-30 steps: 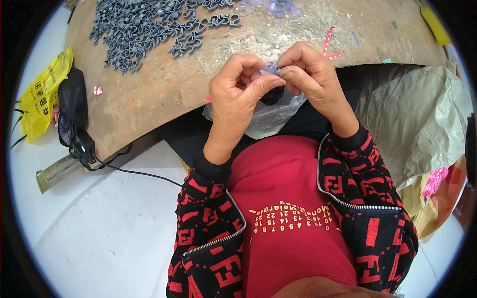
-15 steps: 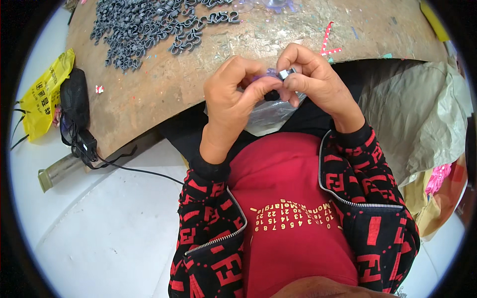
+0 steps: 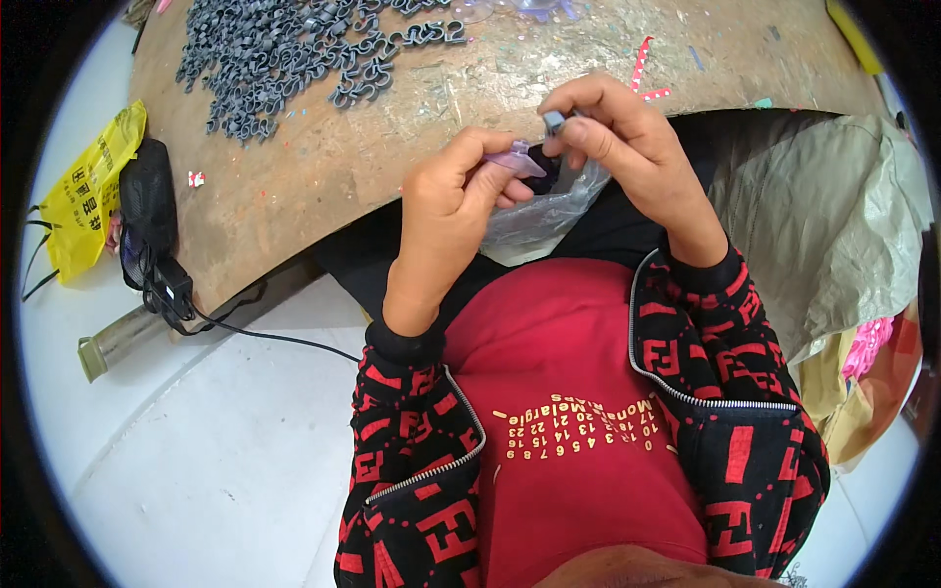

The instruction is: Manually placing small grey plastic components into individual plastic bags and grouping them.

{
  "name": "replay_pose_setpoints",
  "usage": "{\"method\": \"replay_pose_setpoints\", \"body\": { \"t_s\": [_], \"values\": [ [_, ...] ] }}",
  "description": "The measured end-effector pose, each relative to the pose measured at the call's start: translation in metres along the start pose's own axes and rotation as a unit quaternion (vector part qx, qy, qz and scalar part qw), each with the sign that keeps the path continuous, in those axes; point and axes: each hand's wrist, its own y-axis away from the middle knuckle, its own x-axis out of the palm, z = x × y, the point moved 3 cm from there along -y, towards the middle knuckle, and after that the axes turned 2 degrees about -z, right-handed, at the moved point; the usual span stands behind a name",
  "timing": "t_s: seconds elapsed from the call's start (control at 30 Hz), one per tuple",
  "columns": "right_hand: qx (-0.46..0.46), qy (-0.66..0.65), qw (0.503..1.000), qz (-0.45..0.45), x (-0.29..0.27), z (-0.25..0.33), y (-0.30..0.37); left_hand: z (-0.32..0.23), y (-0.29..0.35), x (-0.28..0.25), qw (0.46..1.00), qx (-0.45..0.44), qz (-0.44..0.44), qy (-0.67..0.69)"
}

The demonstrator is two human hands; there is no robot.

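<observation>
1. The purple plastic piece (image 3: 514, 160) is see-through, and it is up in the air in front of the person, near the table's edge.
2. The left hand (image 3: 453, 186) pinches it between the thumb and the bent pointing finger. One end pokes out toward the right hand (image 3: 622, 132).
3. The right hand pinches a small gray piece (image 3: 554, 122) between its thumb and fingers. Fingers hide part of it, so its full shape is hard to tell.
4. The two pieces are close, with a little gap between them.
5. Under the hands is a clear plastic bag (image 3: 534, 227). Something dark shows at its top, but what it is cannot be told.
6. The brown table (image 3: 304, 191) is ahead. A big heap of curly gray clips (image 3: 284, 73) lies on its far left part.
7. More purple plastic (image 3: 544, 8) lies at the far edge of the view.
8. A red strip with white dots (image 3: 641, 64) lies on the table, just past the right hand.
</observation>
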Motion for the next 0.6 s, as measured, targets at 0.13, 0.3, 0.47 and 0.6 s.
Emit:
{"method": "replay_pose_setpoints", "body": {
  "t_s": [0.13, 0.3, 0.47, 0.6],
  "values": [
    [0.004, 0.028, 1.000, -0.005, 0.0070, -0.0033, 0.0007, -0.0024, 0.0004, 0.0027, 0.989, -0.024, 0.035, 0.141],
    [-0.030, 0.049, 0.998, -0.031, 0.0035, -0.0054, 0.0010, 0.0022, 0.0008, 0.0037, 0.983, -0.028, 0.030, 0.176],
    [-0.021, -0.086, 0.994, -0.056, 0.0057, 0.0037, 0.0013, 0.0042, -0.0009, 0.0046, 0.977, -0.020, 0.050, 0.208],
    [-0.023, -0.061, 0.997, -0.037, 0.0093, 0.0009, 0.0023, 0.0050, -0.0007, 0.0079, 0.969, -0.020, 0.048, 0.241]
  ]
}}
